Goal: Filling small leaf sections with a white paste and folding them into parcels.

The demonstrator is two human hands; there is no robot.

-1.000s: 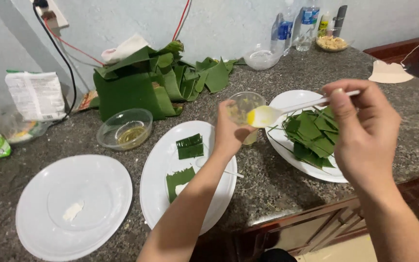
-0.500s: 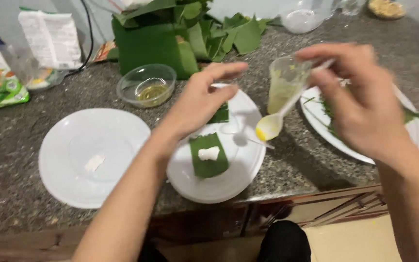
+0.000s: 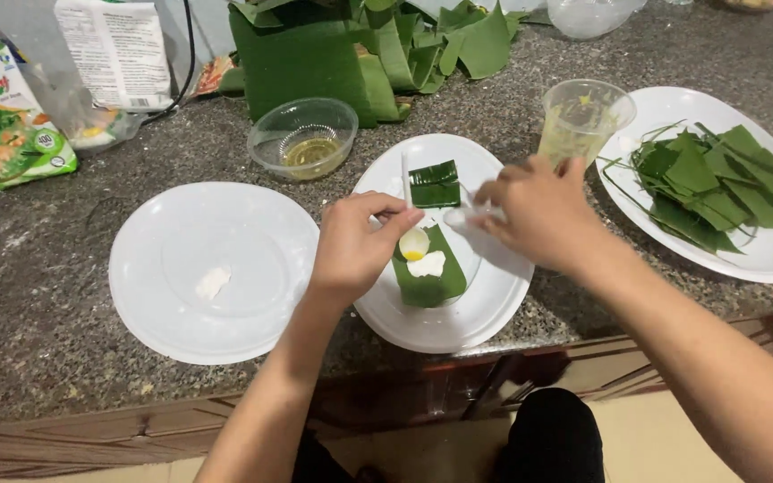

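A: Which step is this?

B: Filling, I'd judge. The left hand (image 3: 355, 246) has its fingers curled around a spoon (image 3: 413, 240), with the yellow-filled bowl of the spoon just past the fingertips, over a leaf strip (image 3: 428, 273) on the middle plate (image 3: 458, 313).

A: And the right hand (image 3: 539, 215)?

B: Its fingers are bunched and pinching something small and white at their tips, too blurred to name. It sits just right of the spoon.

A: What's on the strip?

B: A white dab (image 3: 427, 264), just below the spoon. A folded leaf (image 3: 434, 184) lies beyond both sets of fingertips.

A: What does the next move call for?

B: Probably tipping the yellow onto the dab, without spilling off the strip, then freeing the spoon. The cup (image 3: 583, 121) stands just behind the right knuckles, so watch for a knock.
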